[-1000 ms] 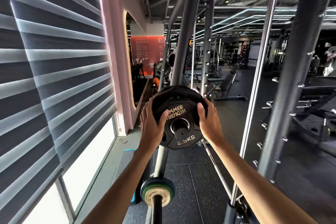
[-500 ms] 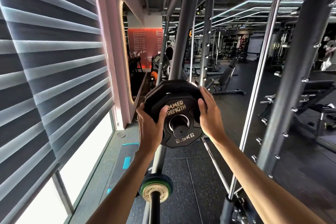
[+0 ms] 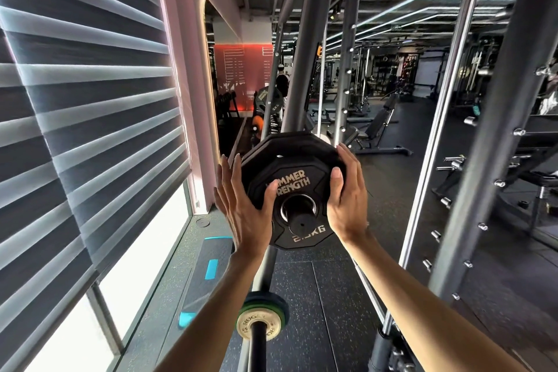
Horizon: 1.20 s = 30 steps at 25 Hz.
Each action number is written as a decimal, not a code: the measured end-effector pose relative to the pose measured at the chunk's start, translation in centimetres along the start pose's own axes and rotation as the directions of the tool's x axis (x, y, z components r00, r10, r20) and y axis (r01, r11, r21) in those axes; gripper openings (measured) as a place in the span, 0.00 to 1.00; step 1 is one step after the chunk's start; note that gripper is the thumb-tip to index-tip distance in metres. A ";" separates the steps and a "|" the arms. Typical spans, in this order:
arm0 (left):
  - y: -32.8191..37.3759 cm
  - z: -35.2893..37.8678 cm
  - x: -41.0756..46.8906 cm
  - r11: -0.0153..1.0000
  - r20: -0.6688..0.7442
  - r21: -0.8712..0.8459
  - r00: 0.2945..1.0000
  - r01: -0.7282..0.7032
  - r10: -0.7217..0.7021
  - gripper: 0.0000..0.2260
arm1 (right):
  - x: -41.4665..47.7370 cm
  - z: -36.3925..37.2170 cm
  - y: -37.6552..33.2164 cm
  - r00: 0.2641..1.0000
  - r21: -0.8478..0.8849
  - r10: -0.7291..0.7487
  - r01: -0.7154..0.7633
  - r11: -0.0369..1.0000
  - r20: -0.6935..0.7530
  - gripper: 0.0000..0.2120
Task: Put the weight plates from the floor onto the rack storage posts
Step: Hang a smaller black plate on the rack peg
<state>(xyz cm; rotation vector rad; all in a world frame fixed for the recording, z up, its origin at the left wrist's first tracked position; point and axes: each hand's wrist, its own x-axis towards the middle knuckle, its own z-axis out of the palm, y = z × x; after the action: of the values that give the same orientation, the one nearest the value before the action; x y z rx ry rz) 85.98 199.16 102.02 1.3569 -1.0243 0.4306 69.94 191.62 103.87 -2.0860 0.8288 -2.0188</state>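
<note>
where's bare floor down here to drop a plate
Bare rubber floor between the barbell and the thin slanted rod. By the window, a blue-marked black platform fills the strip. Crowded: left hand and right hand flank the 2.5 kg plate on its post.

Frame centre: the black weight plate [image 3: 290, 166] is showing "MMER" over "RENGTH", its first letters being covered, with "2.5KG" below. Lower centre: the small plate [image 3: 246, 326] is displaying "ROG". Background plate [image 3: 267, 101]: "5KG".
</note>
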 end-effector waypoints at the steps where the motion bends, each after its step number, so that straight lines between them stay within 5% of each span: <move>1: -0.1 0.3 0.0 1.000 -0.025 -0.001 1.000 -0.010 0.010 0.36 | 0.0 0.3 0.3 1.000 -0.022 -0.012 0.011 1.000 -0.023 0.25; 14: -1.4 2.0 0.7 0.984 -0.100 -0.115 0.987 -0.136 0.125 0.29 | 0.9 1.7 2.0 0.998 -0.097 -0.049 0.045 0.994 -0.045 0.23; 18: -0.9 0.0 1.1 0.991 0.072 -0.109 0.994 -0.075 0.083 0.28 | 0.9 0.3 0.4 0.999 -0.114 0.001 0.005 0.993 0.053 0.24; 22: -0.2 -3.1 4.2 0.992 0.097 -0.087 0.990 -0.094 0.102 0.18 | 3.9 0.8 -4.1 0.984 -0.174 -0.106 0.130 0.976 0.142 0.21; 25: -1.6 -5.3 9.1 0.992 0.121 0.007 0.985 -0.125 0.123 0.09 | 8.0 4.9 -8.6 0.942 -0.199 -0.173 0.236 0.951 0.289 0.17; 30: -7.5 -10.8 18.7 0.945 0.259 0.325 0.964 -0.031 -0.058 0.10 | 10.4 17.9 -13.4 0.824 -0.174 -0.130 0.266 0.948 0.551 0.16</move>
<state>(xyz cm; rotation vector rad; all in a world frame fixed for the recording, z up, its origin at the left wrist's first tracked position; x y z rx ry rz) 105.42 202.06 113.76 1.7542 -1.1989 0.4285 90.60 193.12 117.28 -2.7835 0.8032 -1.3168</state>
